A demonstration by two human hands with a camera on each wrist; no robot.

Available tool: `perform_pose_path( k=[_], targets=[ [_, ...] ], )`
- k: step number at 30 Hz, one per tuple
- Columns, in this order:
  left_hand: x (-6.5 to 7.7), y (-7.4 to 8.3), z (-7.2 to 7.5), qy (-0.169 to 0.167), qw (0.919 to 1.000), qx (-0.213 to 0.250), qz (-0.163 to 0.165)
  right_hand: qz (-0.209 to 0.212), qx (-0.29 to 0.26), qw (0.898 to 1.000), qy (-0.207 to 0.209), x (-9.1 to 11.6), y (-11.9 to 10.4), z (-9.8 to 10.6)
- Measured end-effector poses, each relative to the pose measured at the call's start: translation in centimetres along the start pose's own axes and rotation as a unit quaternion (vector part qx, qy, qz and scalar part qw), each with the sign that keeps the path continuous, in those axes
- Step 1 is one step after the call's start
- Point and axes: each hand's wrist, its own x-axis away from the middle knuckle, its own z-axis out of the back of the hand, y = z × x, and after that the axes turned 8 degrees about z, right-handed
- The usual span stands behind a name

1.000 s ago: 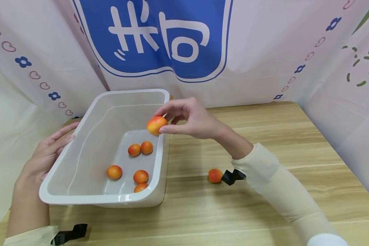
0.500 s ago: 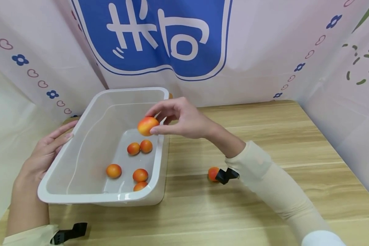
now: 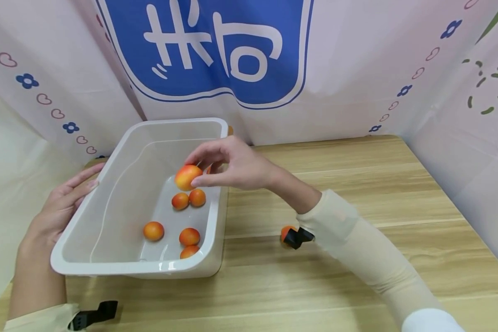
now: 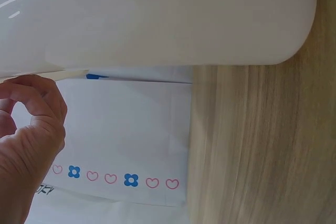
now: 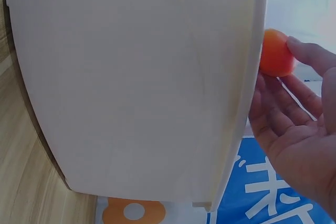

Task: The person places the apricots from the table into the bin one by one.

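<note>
My right hand [image 3: 234, 166] pinches an orange-red fruit [image 3: 188, 177] between thumb and fingertips, over the inside of a white plastic tub [image 3: 134, 268]. In the right wrist view the held fruit [image 5: 277, 53] shows just beyond the tub's rim. A small reddish patch shows between the fingers; I cannot tell what it is. My left hand [image 3: 62, 205] holds the tub's left rim, its thumb on the edge. The left wrist view shows its bent fingers at the rim. Several similar fruits [image 3: 153, 231] lie on the tub's floor.
One more fruit [image 3: 287, 233] rests on the wooden table [image 3: 357, 184] right of the tub, partly hidden by the black strap piece [image 3: 299, 237] at my right wrist. A white printed curtain [image 3: 340, 69] hangs behind the table and along its sides.
My right hand has moved left with the fruit, from above the tub's right rim to farther inside, ending slightly lower. The left hand keeps its place on the rim.
</note>
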Motion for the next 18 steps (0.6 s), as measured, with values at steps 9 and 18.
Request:
perform_pose_path(
  k=[9, 18],
  targets=[
    [0.03, 0.09, -0.01, -0.019, 0.9997, 0.01, 0.008, -0.025, 0.052, 0.998, -0.006, -0.13, -0.2, 0.15],
    [0.04, 0.02, 0.06, -0.017, 0.9998, 0.005, 0.005, -0.022, 0.047, 0.999, 0.0, 0.45, -0.36, 0.57]
  ],
)
